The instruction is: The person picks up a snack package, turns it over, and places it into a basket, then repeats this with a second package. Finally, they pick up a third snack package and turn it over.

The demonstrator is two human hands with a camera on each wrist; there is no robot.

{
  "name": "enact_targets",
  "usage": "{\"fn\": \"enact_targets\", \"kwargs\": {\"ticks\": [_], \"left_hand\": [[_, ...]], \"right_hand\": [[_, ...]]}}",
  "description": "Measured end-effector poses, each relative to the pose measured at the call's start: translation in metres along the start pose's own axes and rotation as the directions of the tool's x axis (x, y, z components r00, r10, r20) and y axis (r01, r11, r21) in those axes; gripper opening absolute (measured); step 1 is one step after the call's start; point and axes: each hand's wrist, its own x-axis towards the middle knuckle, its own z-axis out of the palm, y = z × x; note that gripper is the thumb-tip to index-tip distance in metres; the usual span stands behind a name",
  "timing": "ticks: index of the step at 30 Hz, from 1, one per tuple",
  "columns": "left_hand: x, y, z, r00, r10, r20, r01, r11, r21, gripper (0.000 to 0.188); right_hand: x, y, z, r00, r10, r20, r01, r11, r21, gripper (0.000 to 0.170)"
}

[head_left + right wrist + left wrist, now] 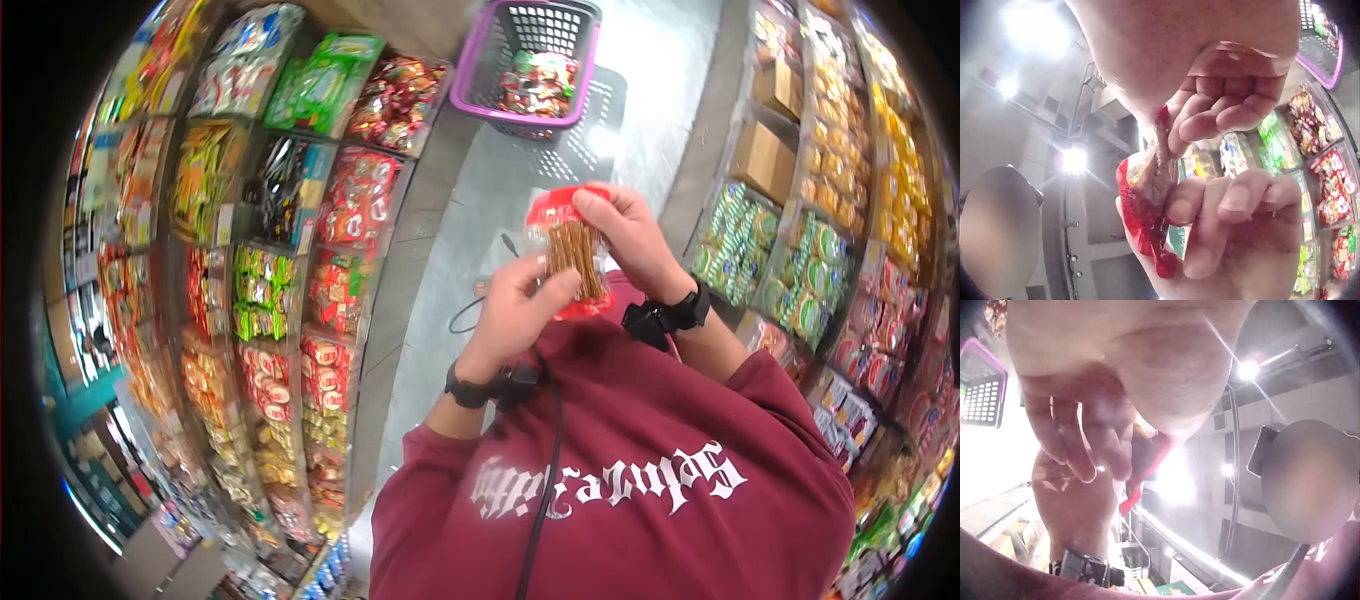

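Both hands hold up a red snack packet (574,255) with a see-through middle, where brown sticks lie side by side. My right hand (632,235) pinches its top corner between thumb and fingers. Lower down, my left hand (522,305) grips the opposite side, the thumb lying across the clear part. In the right wrist view the packet (1147,200) shows edge-on, its red end beside the left hand's fingers (1235,200). The left wrist view shows only a bit of red wrapper, as the left palm (1172,369) hides most of it.
A purple-rimmed basket (590,85) with several snack packets inside stands on the grey floor (440,250) ahead. Shelf bins of bagged snacks (265,290) line the left side; more bins (815,275) and cardboard boxes (765,160) line the right. A black cable (548,450) hangs down the maroon shirt.
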Motion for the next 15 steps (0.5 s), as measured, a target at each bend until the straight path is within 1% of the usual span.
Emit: {"fn": "enact_targets", "kwargs": {"ticks": [2, 5, 6, 8, 9, 10, 11, 13, 15], "left_hand": [[0.021, 0.002, 0.018, 1.000, 0.002, 0.005, -0.001, 0.997, -0.078, 0.031], [0.043, 0.001, 0.036, 1.000, 0.013, -0.004, -0.013, 0.997, -0.072, 0.031], [0.047, 0.004, 0.042, 0.999, 0.027, -0.024, -0.029, 0.996, -0.086, 0.031], [0.054, 0.012, 0.051, 0.995, 0.066, -0.073, -0.074, 0.991, -0.115, 0.030], [0.055, 0.012, 0.047, 0.996, 0.071, -0.062, -0.076, 0.993, -0.095, 0.030], [0.055, 0.008, 0.038, 0.996, 0.077, -0.054, -0.081, 0.994, -0.076, 0.029], [0.054, 0.007, 0.030, 0.995, 0.084, -0.049, -0.087, 0.995, -0.058, 0.029], [0.047, 0.009, 0.018, 0.991, 0.100, -0.083, -0.106, 0.992, -0.065, 0.029], [0.033, 0.012, 0.002, 0.986, 0.106, -0.129, -0.116, 0.991, -0.071, 0.029]], "right_hand": [[-0.010, -0.006, -0.018, 0.995, -0.043, -0.089, 0.048, 0.997, 0.056, 0.026], [-0.027, -0.019, -0.034, 0.992, -0.057, -0.112, 0.073, 0.987, 0.142, 0.031], [-0.033, -0.022, -0.036, 0.993, -0.083, -0.082, 0.091, 0.991, 0.094, 0.035], [-0.039, -0.018, -0.037, 0.993, -0.119, -0.023, 0.121, 0.990, 0.078, 0.034], [-0.040, -0.016, -0.037, 0.990, -0.137, 0.012, 0.136, 0.988, 0.066, 0.034], [-0.040, -0.017, -0.035, 0.994, -0.102, 0.045, 0.097, 0.989, 0.110, 0.031], [-0.039, -0.016, -0.032, 0.994, -0.092, 0.066, 0.085, 0.991, 0.102, 0.030], [-0.034, -0.015, -0.024, 0.991, -0.065, 0.115, 0.056, 0.995, 0.082, 0.029], [-0.026, -0.018, -0.010, 0.979, 0.010, 0.204, -0.023, 0.998, 0.058, 0.029]]}}
